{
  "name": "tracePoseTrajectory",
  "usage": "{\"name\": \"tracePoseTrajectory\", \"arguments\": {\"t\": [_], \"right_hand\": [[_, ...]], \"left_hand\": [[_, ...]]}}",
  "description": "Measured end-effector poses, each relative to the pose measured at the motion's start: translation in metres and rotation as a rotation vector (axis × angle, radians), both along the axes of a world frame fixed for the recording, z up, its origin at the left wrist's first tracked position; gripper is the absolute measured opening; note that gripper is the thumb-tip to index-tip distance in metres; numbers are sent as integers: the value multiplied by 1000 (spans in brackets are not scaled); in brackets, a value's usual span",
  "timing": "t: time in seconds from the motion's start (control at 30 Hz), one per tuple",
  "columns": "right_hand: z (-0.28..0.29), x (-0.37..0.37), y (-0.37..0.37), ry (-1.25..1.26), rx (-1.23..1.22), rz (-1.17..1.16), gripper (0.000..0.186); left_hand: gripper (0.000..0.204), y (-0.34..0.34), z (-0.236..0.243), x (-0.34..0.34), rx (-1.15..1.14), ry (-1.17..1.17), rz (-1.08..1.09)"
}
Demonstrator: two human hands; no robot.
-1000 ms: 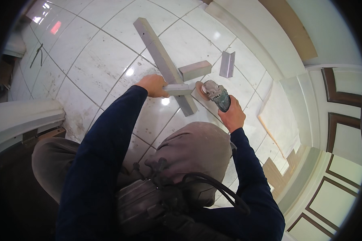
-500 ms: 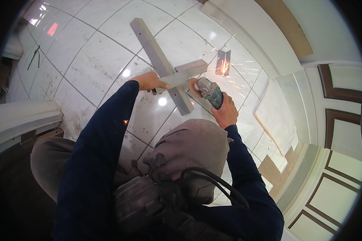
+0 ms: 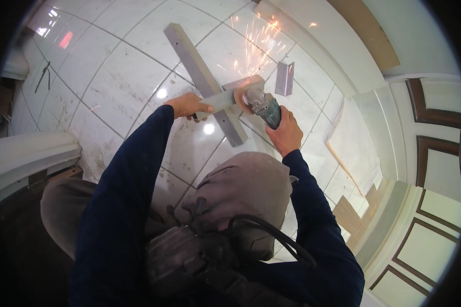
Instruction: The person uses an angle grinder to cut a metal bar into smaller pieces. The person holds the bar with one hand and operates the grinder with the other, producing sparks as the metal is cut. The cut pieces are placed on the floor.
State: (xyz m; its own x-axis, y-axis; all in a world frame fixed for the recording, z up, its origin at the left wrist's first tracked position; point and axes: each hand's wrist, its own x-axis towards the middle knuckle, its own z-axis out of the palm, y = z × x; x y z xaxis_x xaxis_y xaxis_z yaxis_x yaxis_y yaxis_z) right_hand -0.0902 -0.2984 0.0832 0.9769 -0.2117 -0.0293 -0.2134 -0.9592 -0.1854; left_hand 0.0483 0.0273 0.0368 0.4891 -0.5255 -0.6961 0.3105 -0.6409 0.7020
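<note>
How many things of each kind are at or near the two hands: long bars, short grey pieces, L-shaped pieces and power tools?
Long grey bar: 1
Short grey pieces: 2, one in the left hand
L-shaped piece: 1
Angle grinder: 1, in the right hand
Total: 5

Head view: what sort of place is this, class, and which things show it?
Probably a room under renovation: sparks fly from an angle grinder over a white tiled floor, with brown-trimmed panels at right.
</note>
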Motion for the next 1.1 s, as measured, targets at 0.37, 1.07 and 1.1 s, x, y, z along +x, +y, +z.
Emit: {"name": "tracePoseTrajectory", "arguments": {"t": [0.37, 1.07, 1.1], "right_hand": [[-4, -36, -19, 83, -19, -71, 70], [-2, -51, -27, -52, 182, -287, 65], [-4, -48, -25, -62, 180, -262, 66]], "left_hand": [[67, 13, 4, -14, -192, 223, 295], [56, -25, -7, -32, -375, 390, 446], [56, -26, -8, -34, -376, 388, 435]]}}
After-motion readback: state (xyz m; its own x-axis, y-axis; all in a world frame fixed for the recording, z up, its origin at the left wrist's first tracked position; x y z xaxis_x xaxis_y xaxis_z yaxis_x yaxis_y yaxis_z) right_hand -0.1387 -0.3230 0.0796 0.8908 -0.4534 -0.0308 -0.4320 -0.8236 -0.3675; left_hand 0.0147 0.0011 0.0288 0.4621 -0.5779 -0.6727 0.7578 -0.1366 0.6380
